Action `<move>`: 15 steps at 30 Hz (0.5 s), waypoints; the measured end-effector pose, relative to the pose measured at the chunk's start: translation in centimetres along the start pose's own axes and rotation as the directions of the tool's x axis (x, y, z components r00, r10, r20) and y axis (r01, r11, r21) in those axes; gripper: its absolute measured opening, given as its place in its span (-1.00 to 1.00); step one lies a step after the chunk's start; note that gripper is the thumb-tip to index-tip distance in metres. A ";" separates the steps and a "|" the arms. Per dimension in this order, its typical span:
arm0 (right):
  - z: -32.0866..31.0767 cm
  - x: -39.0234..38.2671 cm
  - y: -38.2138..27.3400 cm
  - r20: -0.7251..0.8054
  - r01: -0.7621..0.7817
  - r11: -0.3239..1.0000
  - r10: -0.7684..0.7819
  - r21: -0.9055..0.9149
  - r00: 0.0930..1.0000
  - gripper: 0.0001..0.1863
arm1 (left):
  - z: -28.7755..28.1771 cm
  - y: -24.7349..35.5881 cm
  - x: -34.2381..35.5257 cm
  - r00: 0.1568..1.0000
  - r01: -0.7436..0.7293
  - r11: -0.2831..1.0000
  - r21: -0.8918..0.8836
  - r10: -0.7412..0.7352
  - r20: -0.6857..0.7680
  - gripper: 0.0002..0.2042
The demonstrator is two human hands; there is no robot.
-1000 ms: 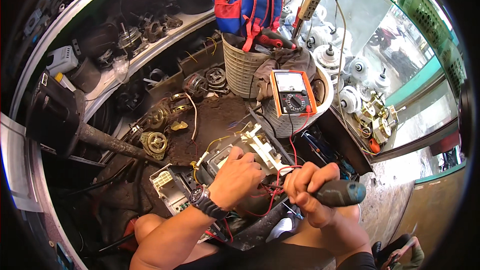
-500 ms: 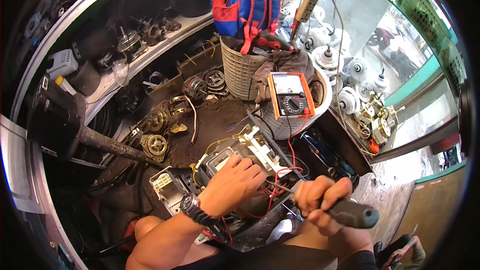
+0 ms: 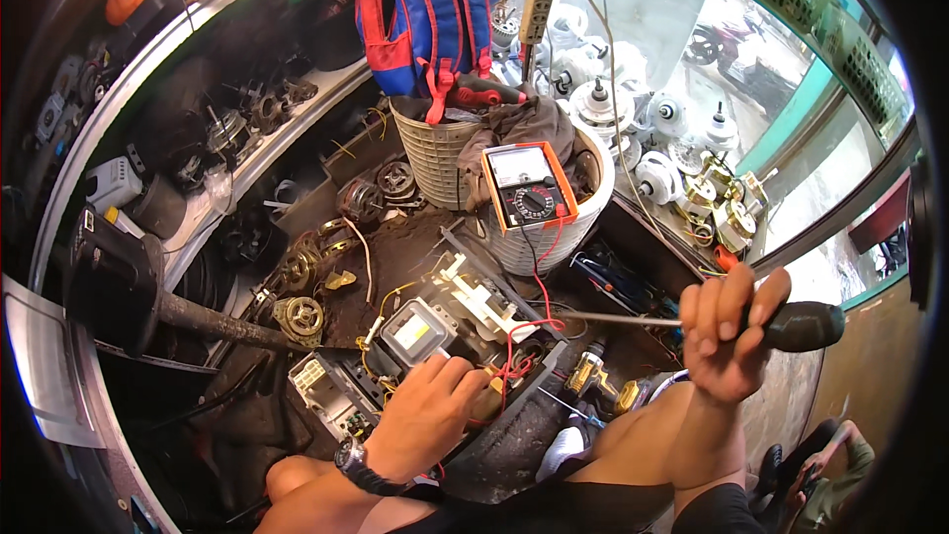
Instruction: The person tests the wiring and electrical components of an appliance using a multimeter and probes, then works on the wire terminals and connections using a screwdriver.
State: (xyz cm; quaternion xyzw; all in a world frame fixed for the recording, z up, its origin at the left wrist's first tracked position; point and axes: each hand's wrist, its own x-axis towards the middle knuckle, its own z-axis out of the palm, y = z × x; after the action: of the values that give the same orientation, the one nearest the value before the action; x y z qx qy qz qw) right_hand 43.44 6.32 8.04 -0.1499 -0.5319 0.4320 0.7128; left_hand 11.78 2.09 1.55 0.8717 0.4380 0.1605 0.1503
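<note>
My left hand (image 3: 427,413), a dark watch on its wrist, rests on the opened appliance chassis (image 3: 435,336) in front of me, its fingers among red and yellow wires (image 3: 514,361). My right hand (image 3: 730,334) is raised to the right, gripping the dark handle of a long screwdriver (image 3: 791,326). The metal shaft points left over the chassis. A silver box-shaped part (image 3: 413,329) sits in the chassis just above my left hand.
An orange analog multimeter (image 3: 528,186) leans on a white basket (image 3: 593,208) behind the chassis. A red-and-blue backpack (image 3: 425,15) hangs above. Old motors (image 3: 297,314) lie on the left, white motor parts (image 3: 682,178) on the right. A cordless drill (image 3: 593,376) lies by my knee.
My right hand has lifted the screwdriver up and to the right, away from the chassis. My left hand stays on the wiring.
</note>
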 end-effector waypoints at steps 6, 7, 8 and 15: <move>-6.4 1.2 -5.7 -0.007 -0.029 0.951 0.028 -0.307 1.000 -0.64 | -0.6 0.9 -0.8 0.987 0.162 0.925 -0.343 -0.154 0.050 -0.73; -7.7 0.9 -5.8 -0.032 -0.080 0.931 0.073 -0.356 0.997 -0.64 | -0.8 1.0 -1.0 0.973 0.228 0.904 -0.361 -0.223 0.056 -0.75; -8.2 0.5 -6.0 -0.152 -0.198 0.896 0.148 -0.398 0.977 -0.55 | -0.9 0.8 -1.1 0.959 0.277 0.877 -0.392 -0.275 0.063 -0.76; -19.3 -4.3 -1.5 -0.295 -0.464 0.293 0.472 -0.836 0.831 -0.69 | -0.4 0.7 -1.6 0.981 0.140 0.975 -0.173 -0.161 -0.108 -0.72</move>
State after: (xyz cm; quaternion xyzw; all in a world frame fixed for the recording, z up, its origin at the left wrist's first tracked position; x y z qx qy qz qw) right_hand 60.95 6.86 -1.17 -0.6430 -0.6109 0.2796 0.3677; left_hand 11.27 0.46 1.98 0.8091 0.4963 0.2369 0.2069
